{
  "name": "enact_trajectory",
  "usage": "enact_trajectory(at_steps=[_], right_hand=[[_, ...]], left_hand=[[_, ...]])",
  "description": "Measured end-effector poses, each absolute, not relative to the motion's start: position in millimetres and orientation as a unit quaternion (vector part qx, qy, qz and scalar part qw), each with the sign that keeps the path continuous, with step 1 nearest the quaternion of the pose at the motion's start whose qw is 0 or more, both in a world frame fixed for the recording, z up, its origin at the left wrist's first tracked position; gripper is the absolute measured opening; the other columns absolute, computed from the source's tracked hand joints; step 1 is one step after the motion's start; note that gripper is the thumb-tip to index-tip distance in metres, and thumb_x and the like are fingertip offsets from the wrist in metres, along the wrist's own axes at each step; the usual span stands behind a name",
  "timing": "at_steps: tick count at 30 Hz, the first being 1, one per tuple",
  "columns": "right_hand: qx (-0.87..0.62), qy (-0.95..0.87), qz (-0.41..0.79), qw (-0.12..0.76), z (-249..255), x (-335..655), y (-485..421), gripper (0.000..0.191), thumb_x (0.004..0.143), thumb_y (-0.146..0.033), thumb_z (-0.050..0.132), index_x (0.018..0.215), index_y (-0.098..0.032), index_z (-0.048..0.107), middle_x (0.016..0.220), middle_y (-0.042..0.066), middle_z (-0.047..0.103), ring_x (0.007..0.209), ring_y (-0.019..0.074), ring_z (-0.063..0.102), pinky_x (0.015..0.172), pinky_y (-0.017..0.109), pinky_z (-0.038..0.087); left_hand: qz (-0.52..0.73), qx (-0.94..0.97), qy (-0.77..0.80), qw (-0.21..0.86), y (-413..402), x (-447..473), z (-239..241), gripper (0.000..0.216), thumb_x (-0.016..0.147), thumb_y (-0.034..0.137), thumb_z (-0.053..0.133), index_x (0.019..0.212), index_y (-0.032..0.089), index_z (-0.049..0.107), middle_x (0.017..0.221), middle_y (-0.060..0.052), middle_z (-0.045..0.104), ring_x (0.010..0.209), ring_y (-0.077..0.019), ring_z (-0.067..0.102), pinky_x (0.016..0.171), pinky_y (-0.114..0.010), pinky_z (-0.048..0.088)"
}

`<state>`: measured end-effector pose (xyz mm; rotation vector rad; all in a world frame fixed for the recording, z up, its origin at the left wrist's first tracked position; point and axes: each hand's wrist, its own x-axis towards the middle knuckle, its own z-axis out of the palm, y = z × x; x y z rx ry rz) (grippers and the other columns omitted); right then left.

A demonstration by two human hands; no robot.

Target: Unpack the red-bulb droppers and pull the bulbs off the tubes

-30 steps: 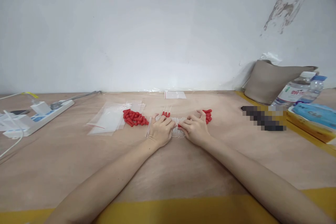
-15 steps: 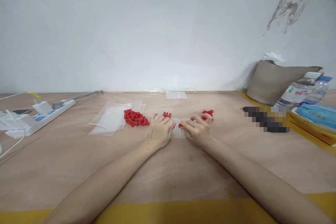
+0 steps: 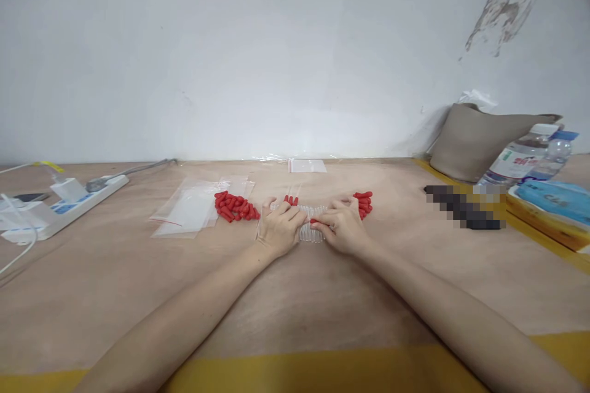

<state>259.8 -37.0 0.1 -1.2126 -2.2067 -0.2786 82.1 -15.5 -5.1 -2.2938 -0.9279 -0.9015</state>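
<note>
My right hand (image 3: 345, 227) pinches a small red rubber bulb (image 3: 313, 221) between thumb and fingers. Facing it, my left hand (image 3: 280, 228) is closed on what looks like a thin glass dropper tube, mostly hidden by the fingers, its end meeting the bulb. Below both hands lies a row of clear glass tubes (image 3: 312, 234). Just beyond the left hand are a few droppers (image 3: 291, 200) with red bulbs on glass tubes. A heap of red bulbs (image 3: 234, 206) sits left of that hand, and a smaller group (image 3: 364, 201) lies behind the right.
Clear zip bags (image 3: 184, 206) lie left of the heap, with another small bag (image 3: 308, 166) by the wall. A power strip (image 3: 87, 206) with cables is far left. At right are a grey-brown bag (image 3: 479, 144), water bottles (image 3: 519, 156), a blue wipes pack (image 3: 553, 196) and a pixelated dark object (image 3: 463, 207).
My right hand has shifted its fingers on the red bulb, so more of the bulb and the thumb show. The whole view has moved slightly; the left hand keeps its grip.
</note>
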Motion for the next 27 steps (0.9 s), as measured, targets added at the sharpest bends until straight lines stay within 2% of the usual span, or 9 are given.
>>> enact_trajectory(at_steps=[4, 9, 13, 17, 21, 23, 27], right_hand=[[-0.435, -0.814, -0.239, 0.302, -4, 260, -35, 0.023, 0.087, -0.028, 0.044, 0.075, -0.025, 0.065, 0.063, -0.001, 0.064, 0.07, 0.0138, 0.047, 0.086, 0.042, 0.014], [-0.385, -0.811, -0.331, 0.292, -10, 270, -31, 0.028, 0.087, -0.015, 0.039, 0.087, -0.028, 0.063, 0.07, -0.003, 0.065, 0.074, 0.0127, 0.049, 0.084, 0.035, 0.014], [-0.396, -0.819, -0.283, 0.303, -5, 273, -31, 0.024, 0.087, -0.021, 0.041, 0.085, -0.028, 0.064, 0.069, -0.003, 0.066, 0.072, 0.0128, 0.049, 0.085, 0.037, 0.014], [-0.439, -0.831, -0.145, 0.311, -1, 271, -33, 0.025, 0.086, -0.035, 0.044, 0.077, -0.025, 0.065, 0.065, -0.001, 0.065, 0.071, 0.0137, 0.048, 0.085, 0.039, 0.017], [-0.445, -0.856, -0.01, 0.263, -2, 269, -34, 0.035, 0.088, -0.036, 0.039, 0.065, -0.023, 0.062, 0.059, -0.004, 0.062, 0.067, 0.0114, 0.048, 0.079, 0.034, 0.022], [-0.448, -0.854, -0.019, 0.263, -1, 267, -35, 0.036, 0.088, -0.037, 0.04, 0.061, -0.021, 0.06, 0.058, -0.004, 0.061, 0.067, 0.0117, 0.047, 0.08, 0.034, 0.021], [-0.432, -0.836, -0.163, 0.295, 1, 266, -36, 0.031, 0.085, -0.037, 0.045, 0.063, -0.022, 0.061, 0.057, -0.002, 0.061, 0.07, 0.0133, 0.046, 0.086, 0.041, 0.015]], left_hand=[[-0.338, -0.833, -0.387, 0.202, -18, 85, -4, 0.023, 0.086, 0.023, 0.041, 0.068, 0.02, 0.055, 0.067, 0.001, 0.064, 0.069, -0.0152, 0.054, 0.091, -0.045, 0.022], [-0.323, -0.838, -0.418, 0.14, -21, 88, -2, 0.033, 0.09, 0.026, 0.035, 0.063, 0.019, 0.054, 0.062, 0.002, 0.062, 0.064, -0.0139, 0.053, 0.088, -0.044, 0.024], [-0.321, -0.845, -0.407, 0.13, -20, 85, -3, 0.033, 0.091, 0.027, 0.033, 0.067, 0.02, 0.055, 0.066, 0.002, 0.063, 0.069, -0.0139, 0.054, 0.091, -0.045, 0.023], [-0.327, -0.861, -0.332, 0.202, -15, 80, -3, 0.019, 0.089, 0.032, 0.041, 0.088, 0.023, 0.059, 0.078, 0.001, 0.066, 0.079, -0.015, 0.055, 0.097, -0.046, 0.016], [-0.331, -0.856, -0.302, 0.258, -12, 77, -3, 0.019, 0.088, 0.028, 0.042, 0.08, 0.024, 0.059, 0.073, 0.002, 0.065, 0.079, -0.0146, 0.055, 0.099, -0.045, 0.013], [-0.336, -0.851, -0.311, 0.258, -12, 78, -4, 0.02, 0.088, 0.026, 0.042, 0.077, 0.023, 0.059, 0.071, 0.002, 0.064, 0.077, -0.0146, 0.055, 0.097, -0.044, 0.017], [-0.342, -0.845, -0.347, 0.22, -17, 80, -4, 0.021, 0.087, 0.025, 0.041, 0.074, 0.022, 0.057, 0.07, 0.001, 0.065, 0.074, -0.0156, 0.054, 0.094, -0.046, 0.019]])
